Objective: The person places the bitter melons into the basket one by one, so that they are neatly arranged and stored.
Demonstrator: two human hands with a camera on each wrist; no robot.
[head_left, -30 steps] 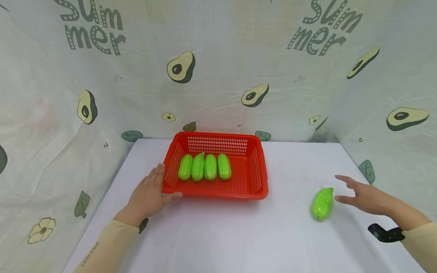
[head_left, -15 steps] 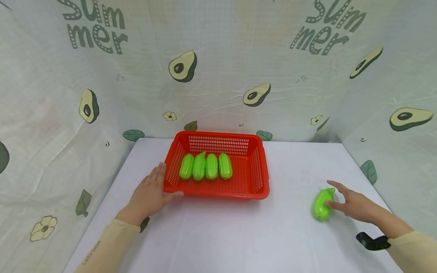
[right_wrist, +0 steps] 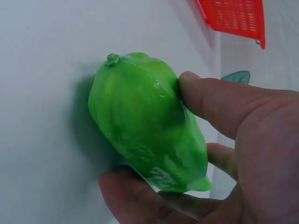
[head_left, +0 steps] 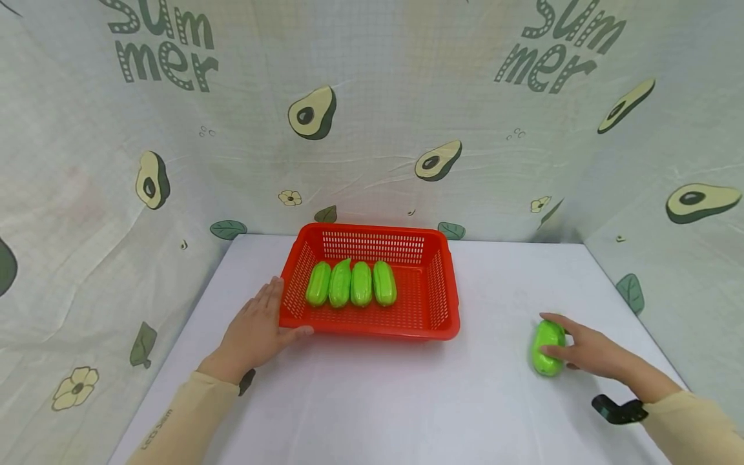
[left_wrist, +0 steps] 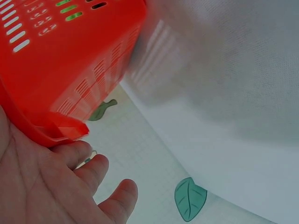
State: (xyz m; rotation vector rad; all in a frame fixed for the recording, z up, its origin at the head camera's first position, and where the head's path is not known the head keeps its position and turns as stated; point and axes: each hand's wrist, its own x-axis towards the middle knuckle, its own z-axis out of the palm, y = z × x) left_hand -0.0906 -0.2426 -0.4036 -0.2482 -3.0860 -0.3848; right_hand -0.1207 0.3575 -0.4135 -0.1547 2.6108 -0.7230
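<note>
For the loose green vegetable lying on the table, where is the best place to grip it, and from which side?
Probably across its broad middle, from its right side. The green vegetable lies flat on the white table with tapering ends, so the thick belly gives the surest hold. The right hand already has thumb and fingers on opposite flanks there.

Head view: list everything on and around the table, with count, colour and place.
Basket: one, red, far middle of the table.
Vegetables in basket: four, green, side by side in its left part.
Loose vegetable: one, green, on the table at right.
Table: one, white.
Backdrop: one, pale, avocado print, around the table.
Left hand: against the basket's left front corner.
Right hand: fingers and thumb around the loose vegetable.
</note>
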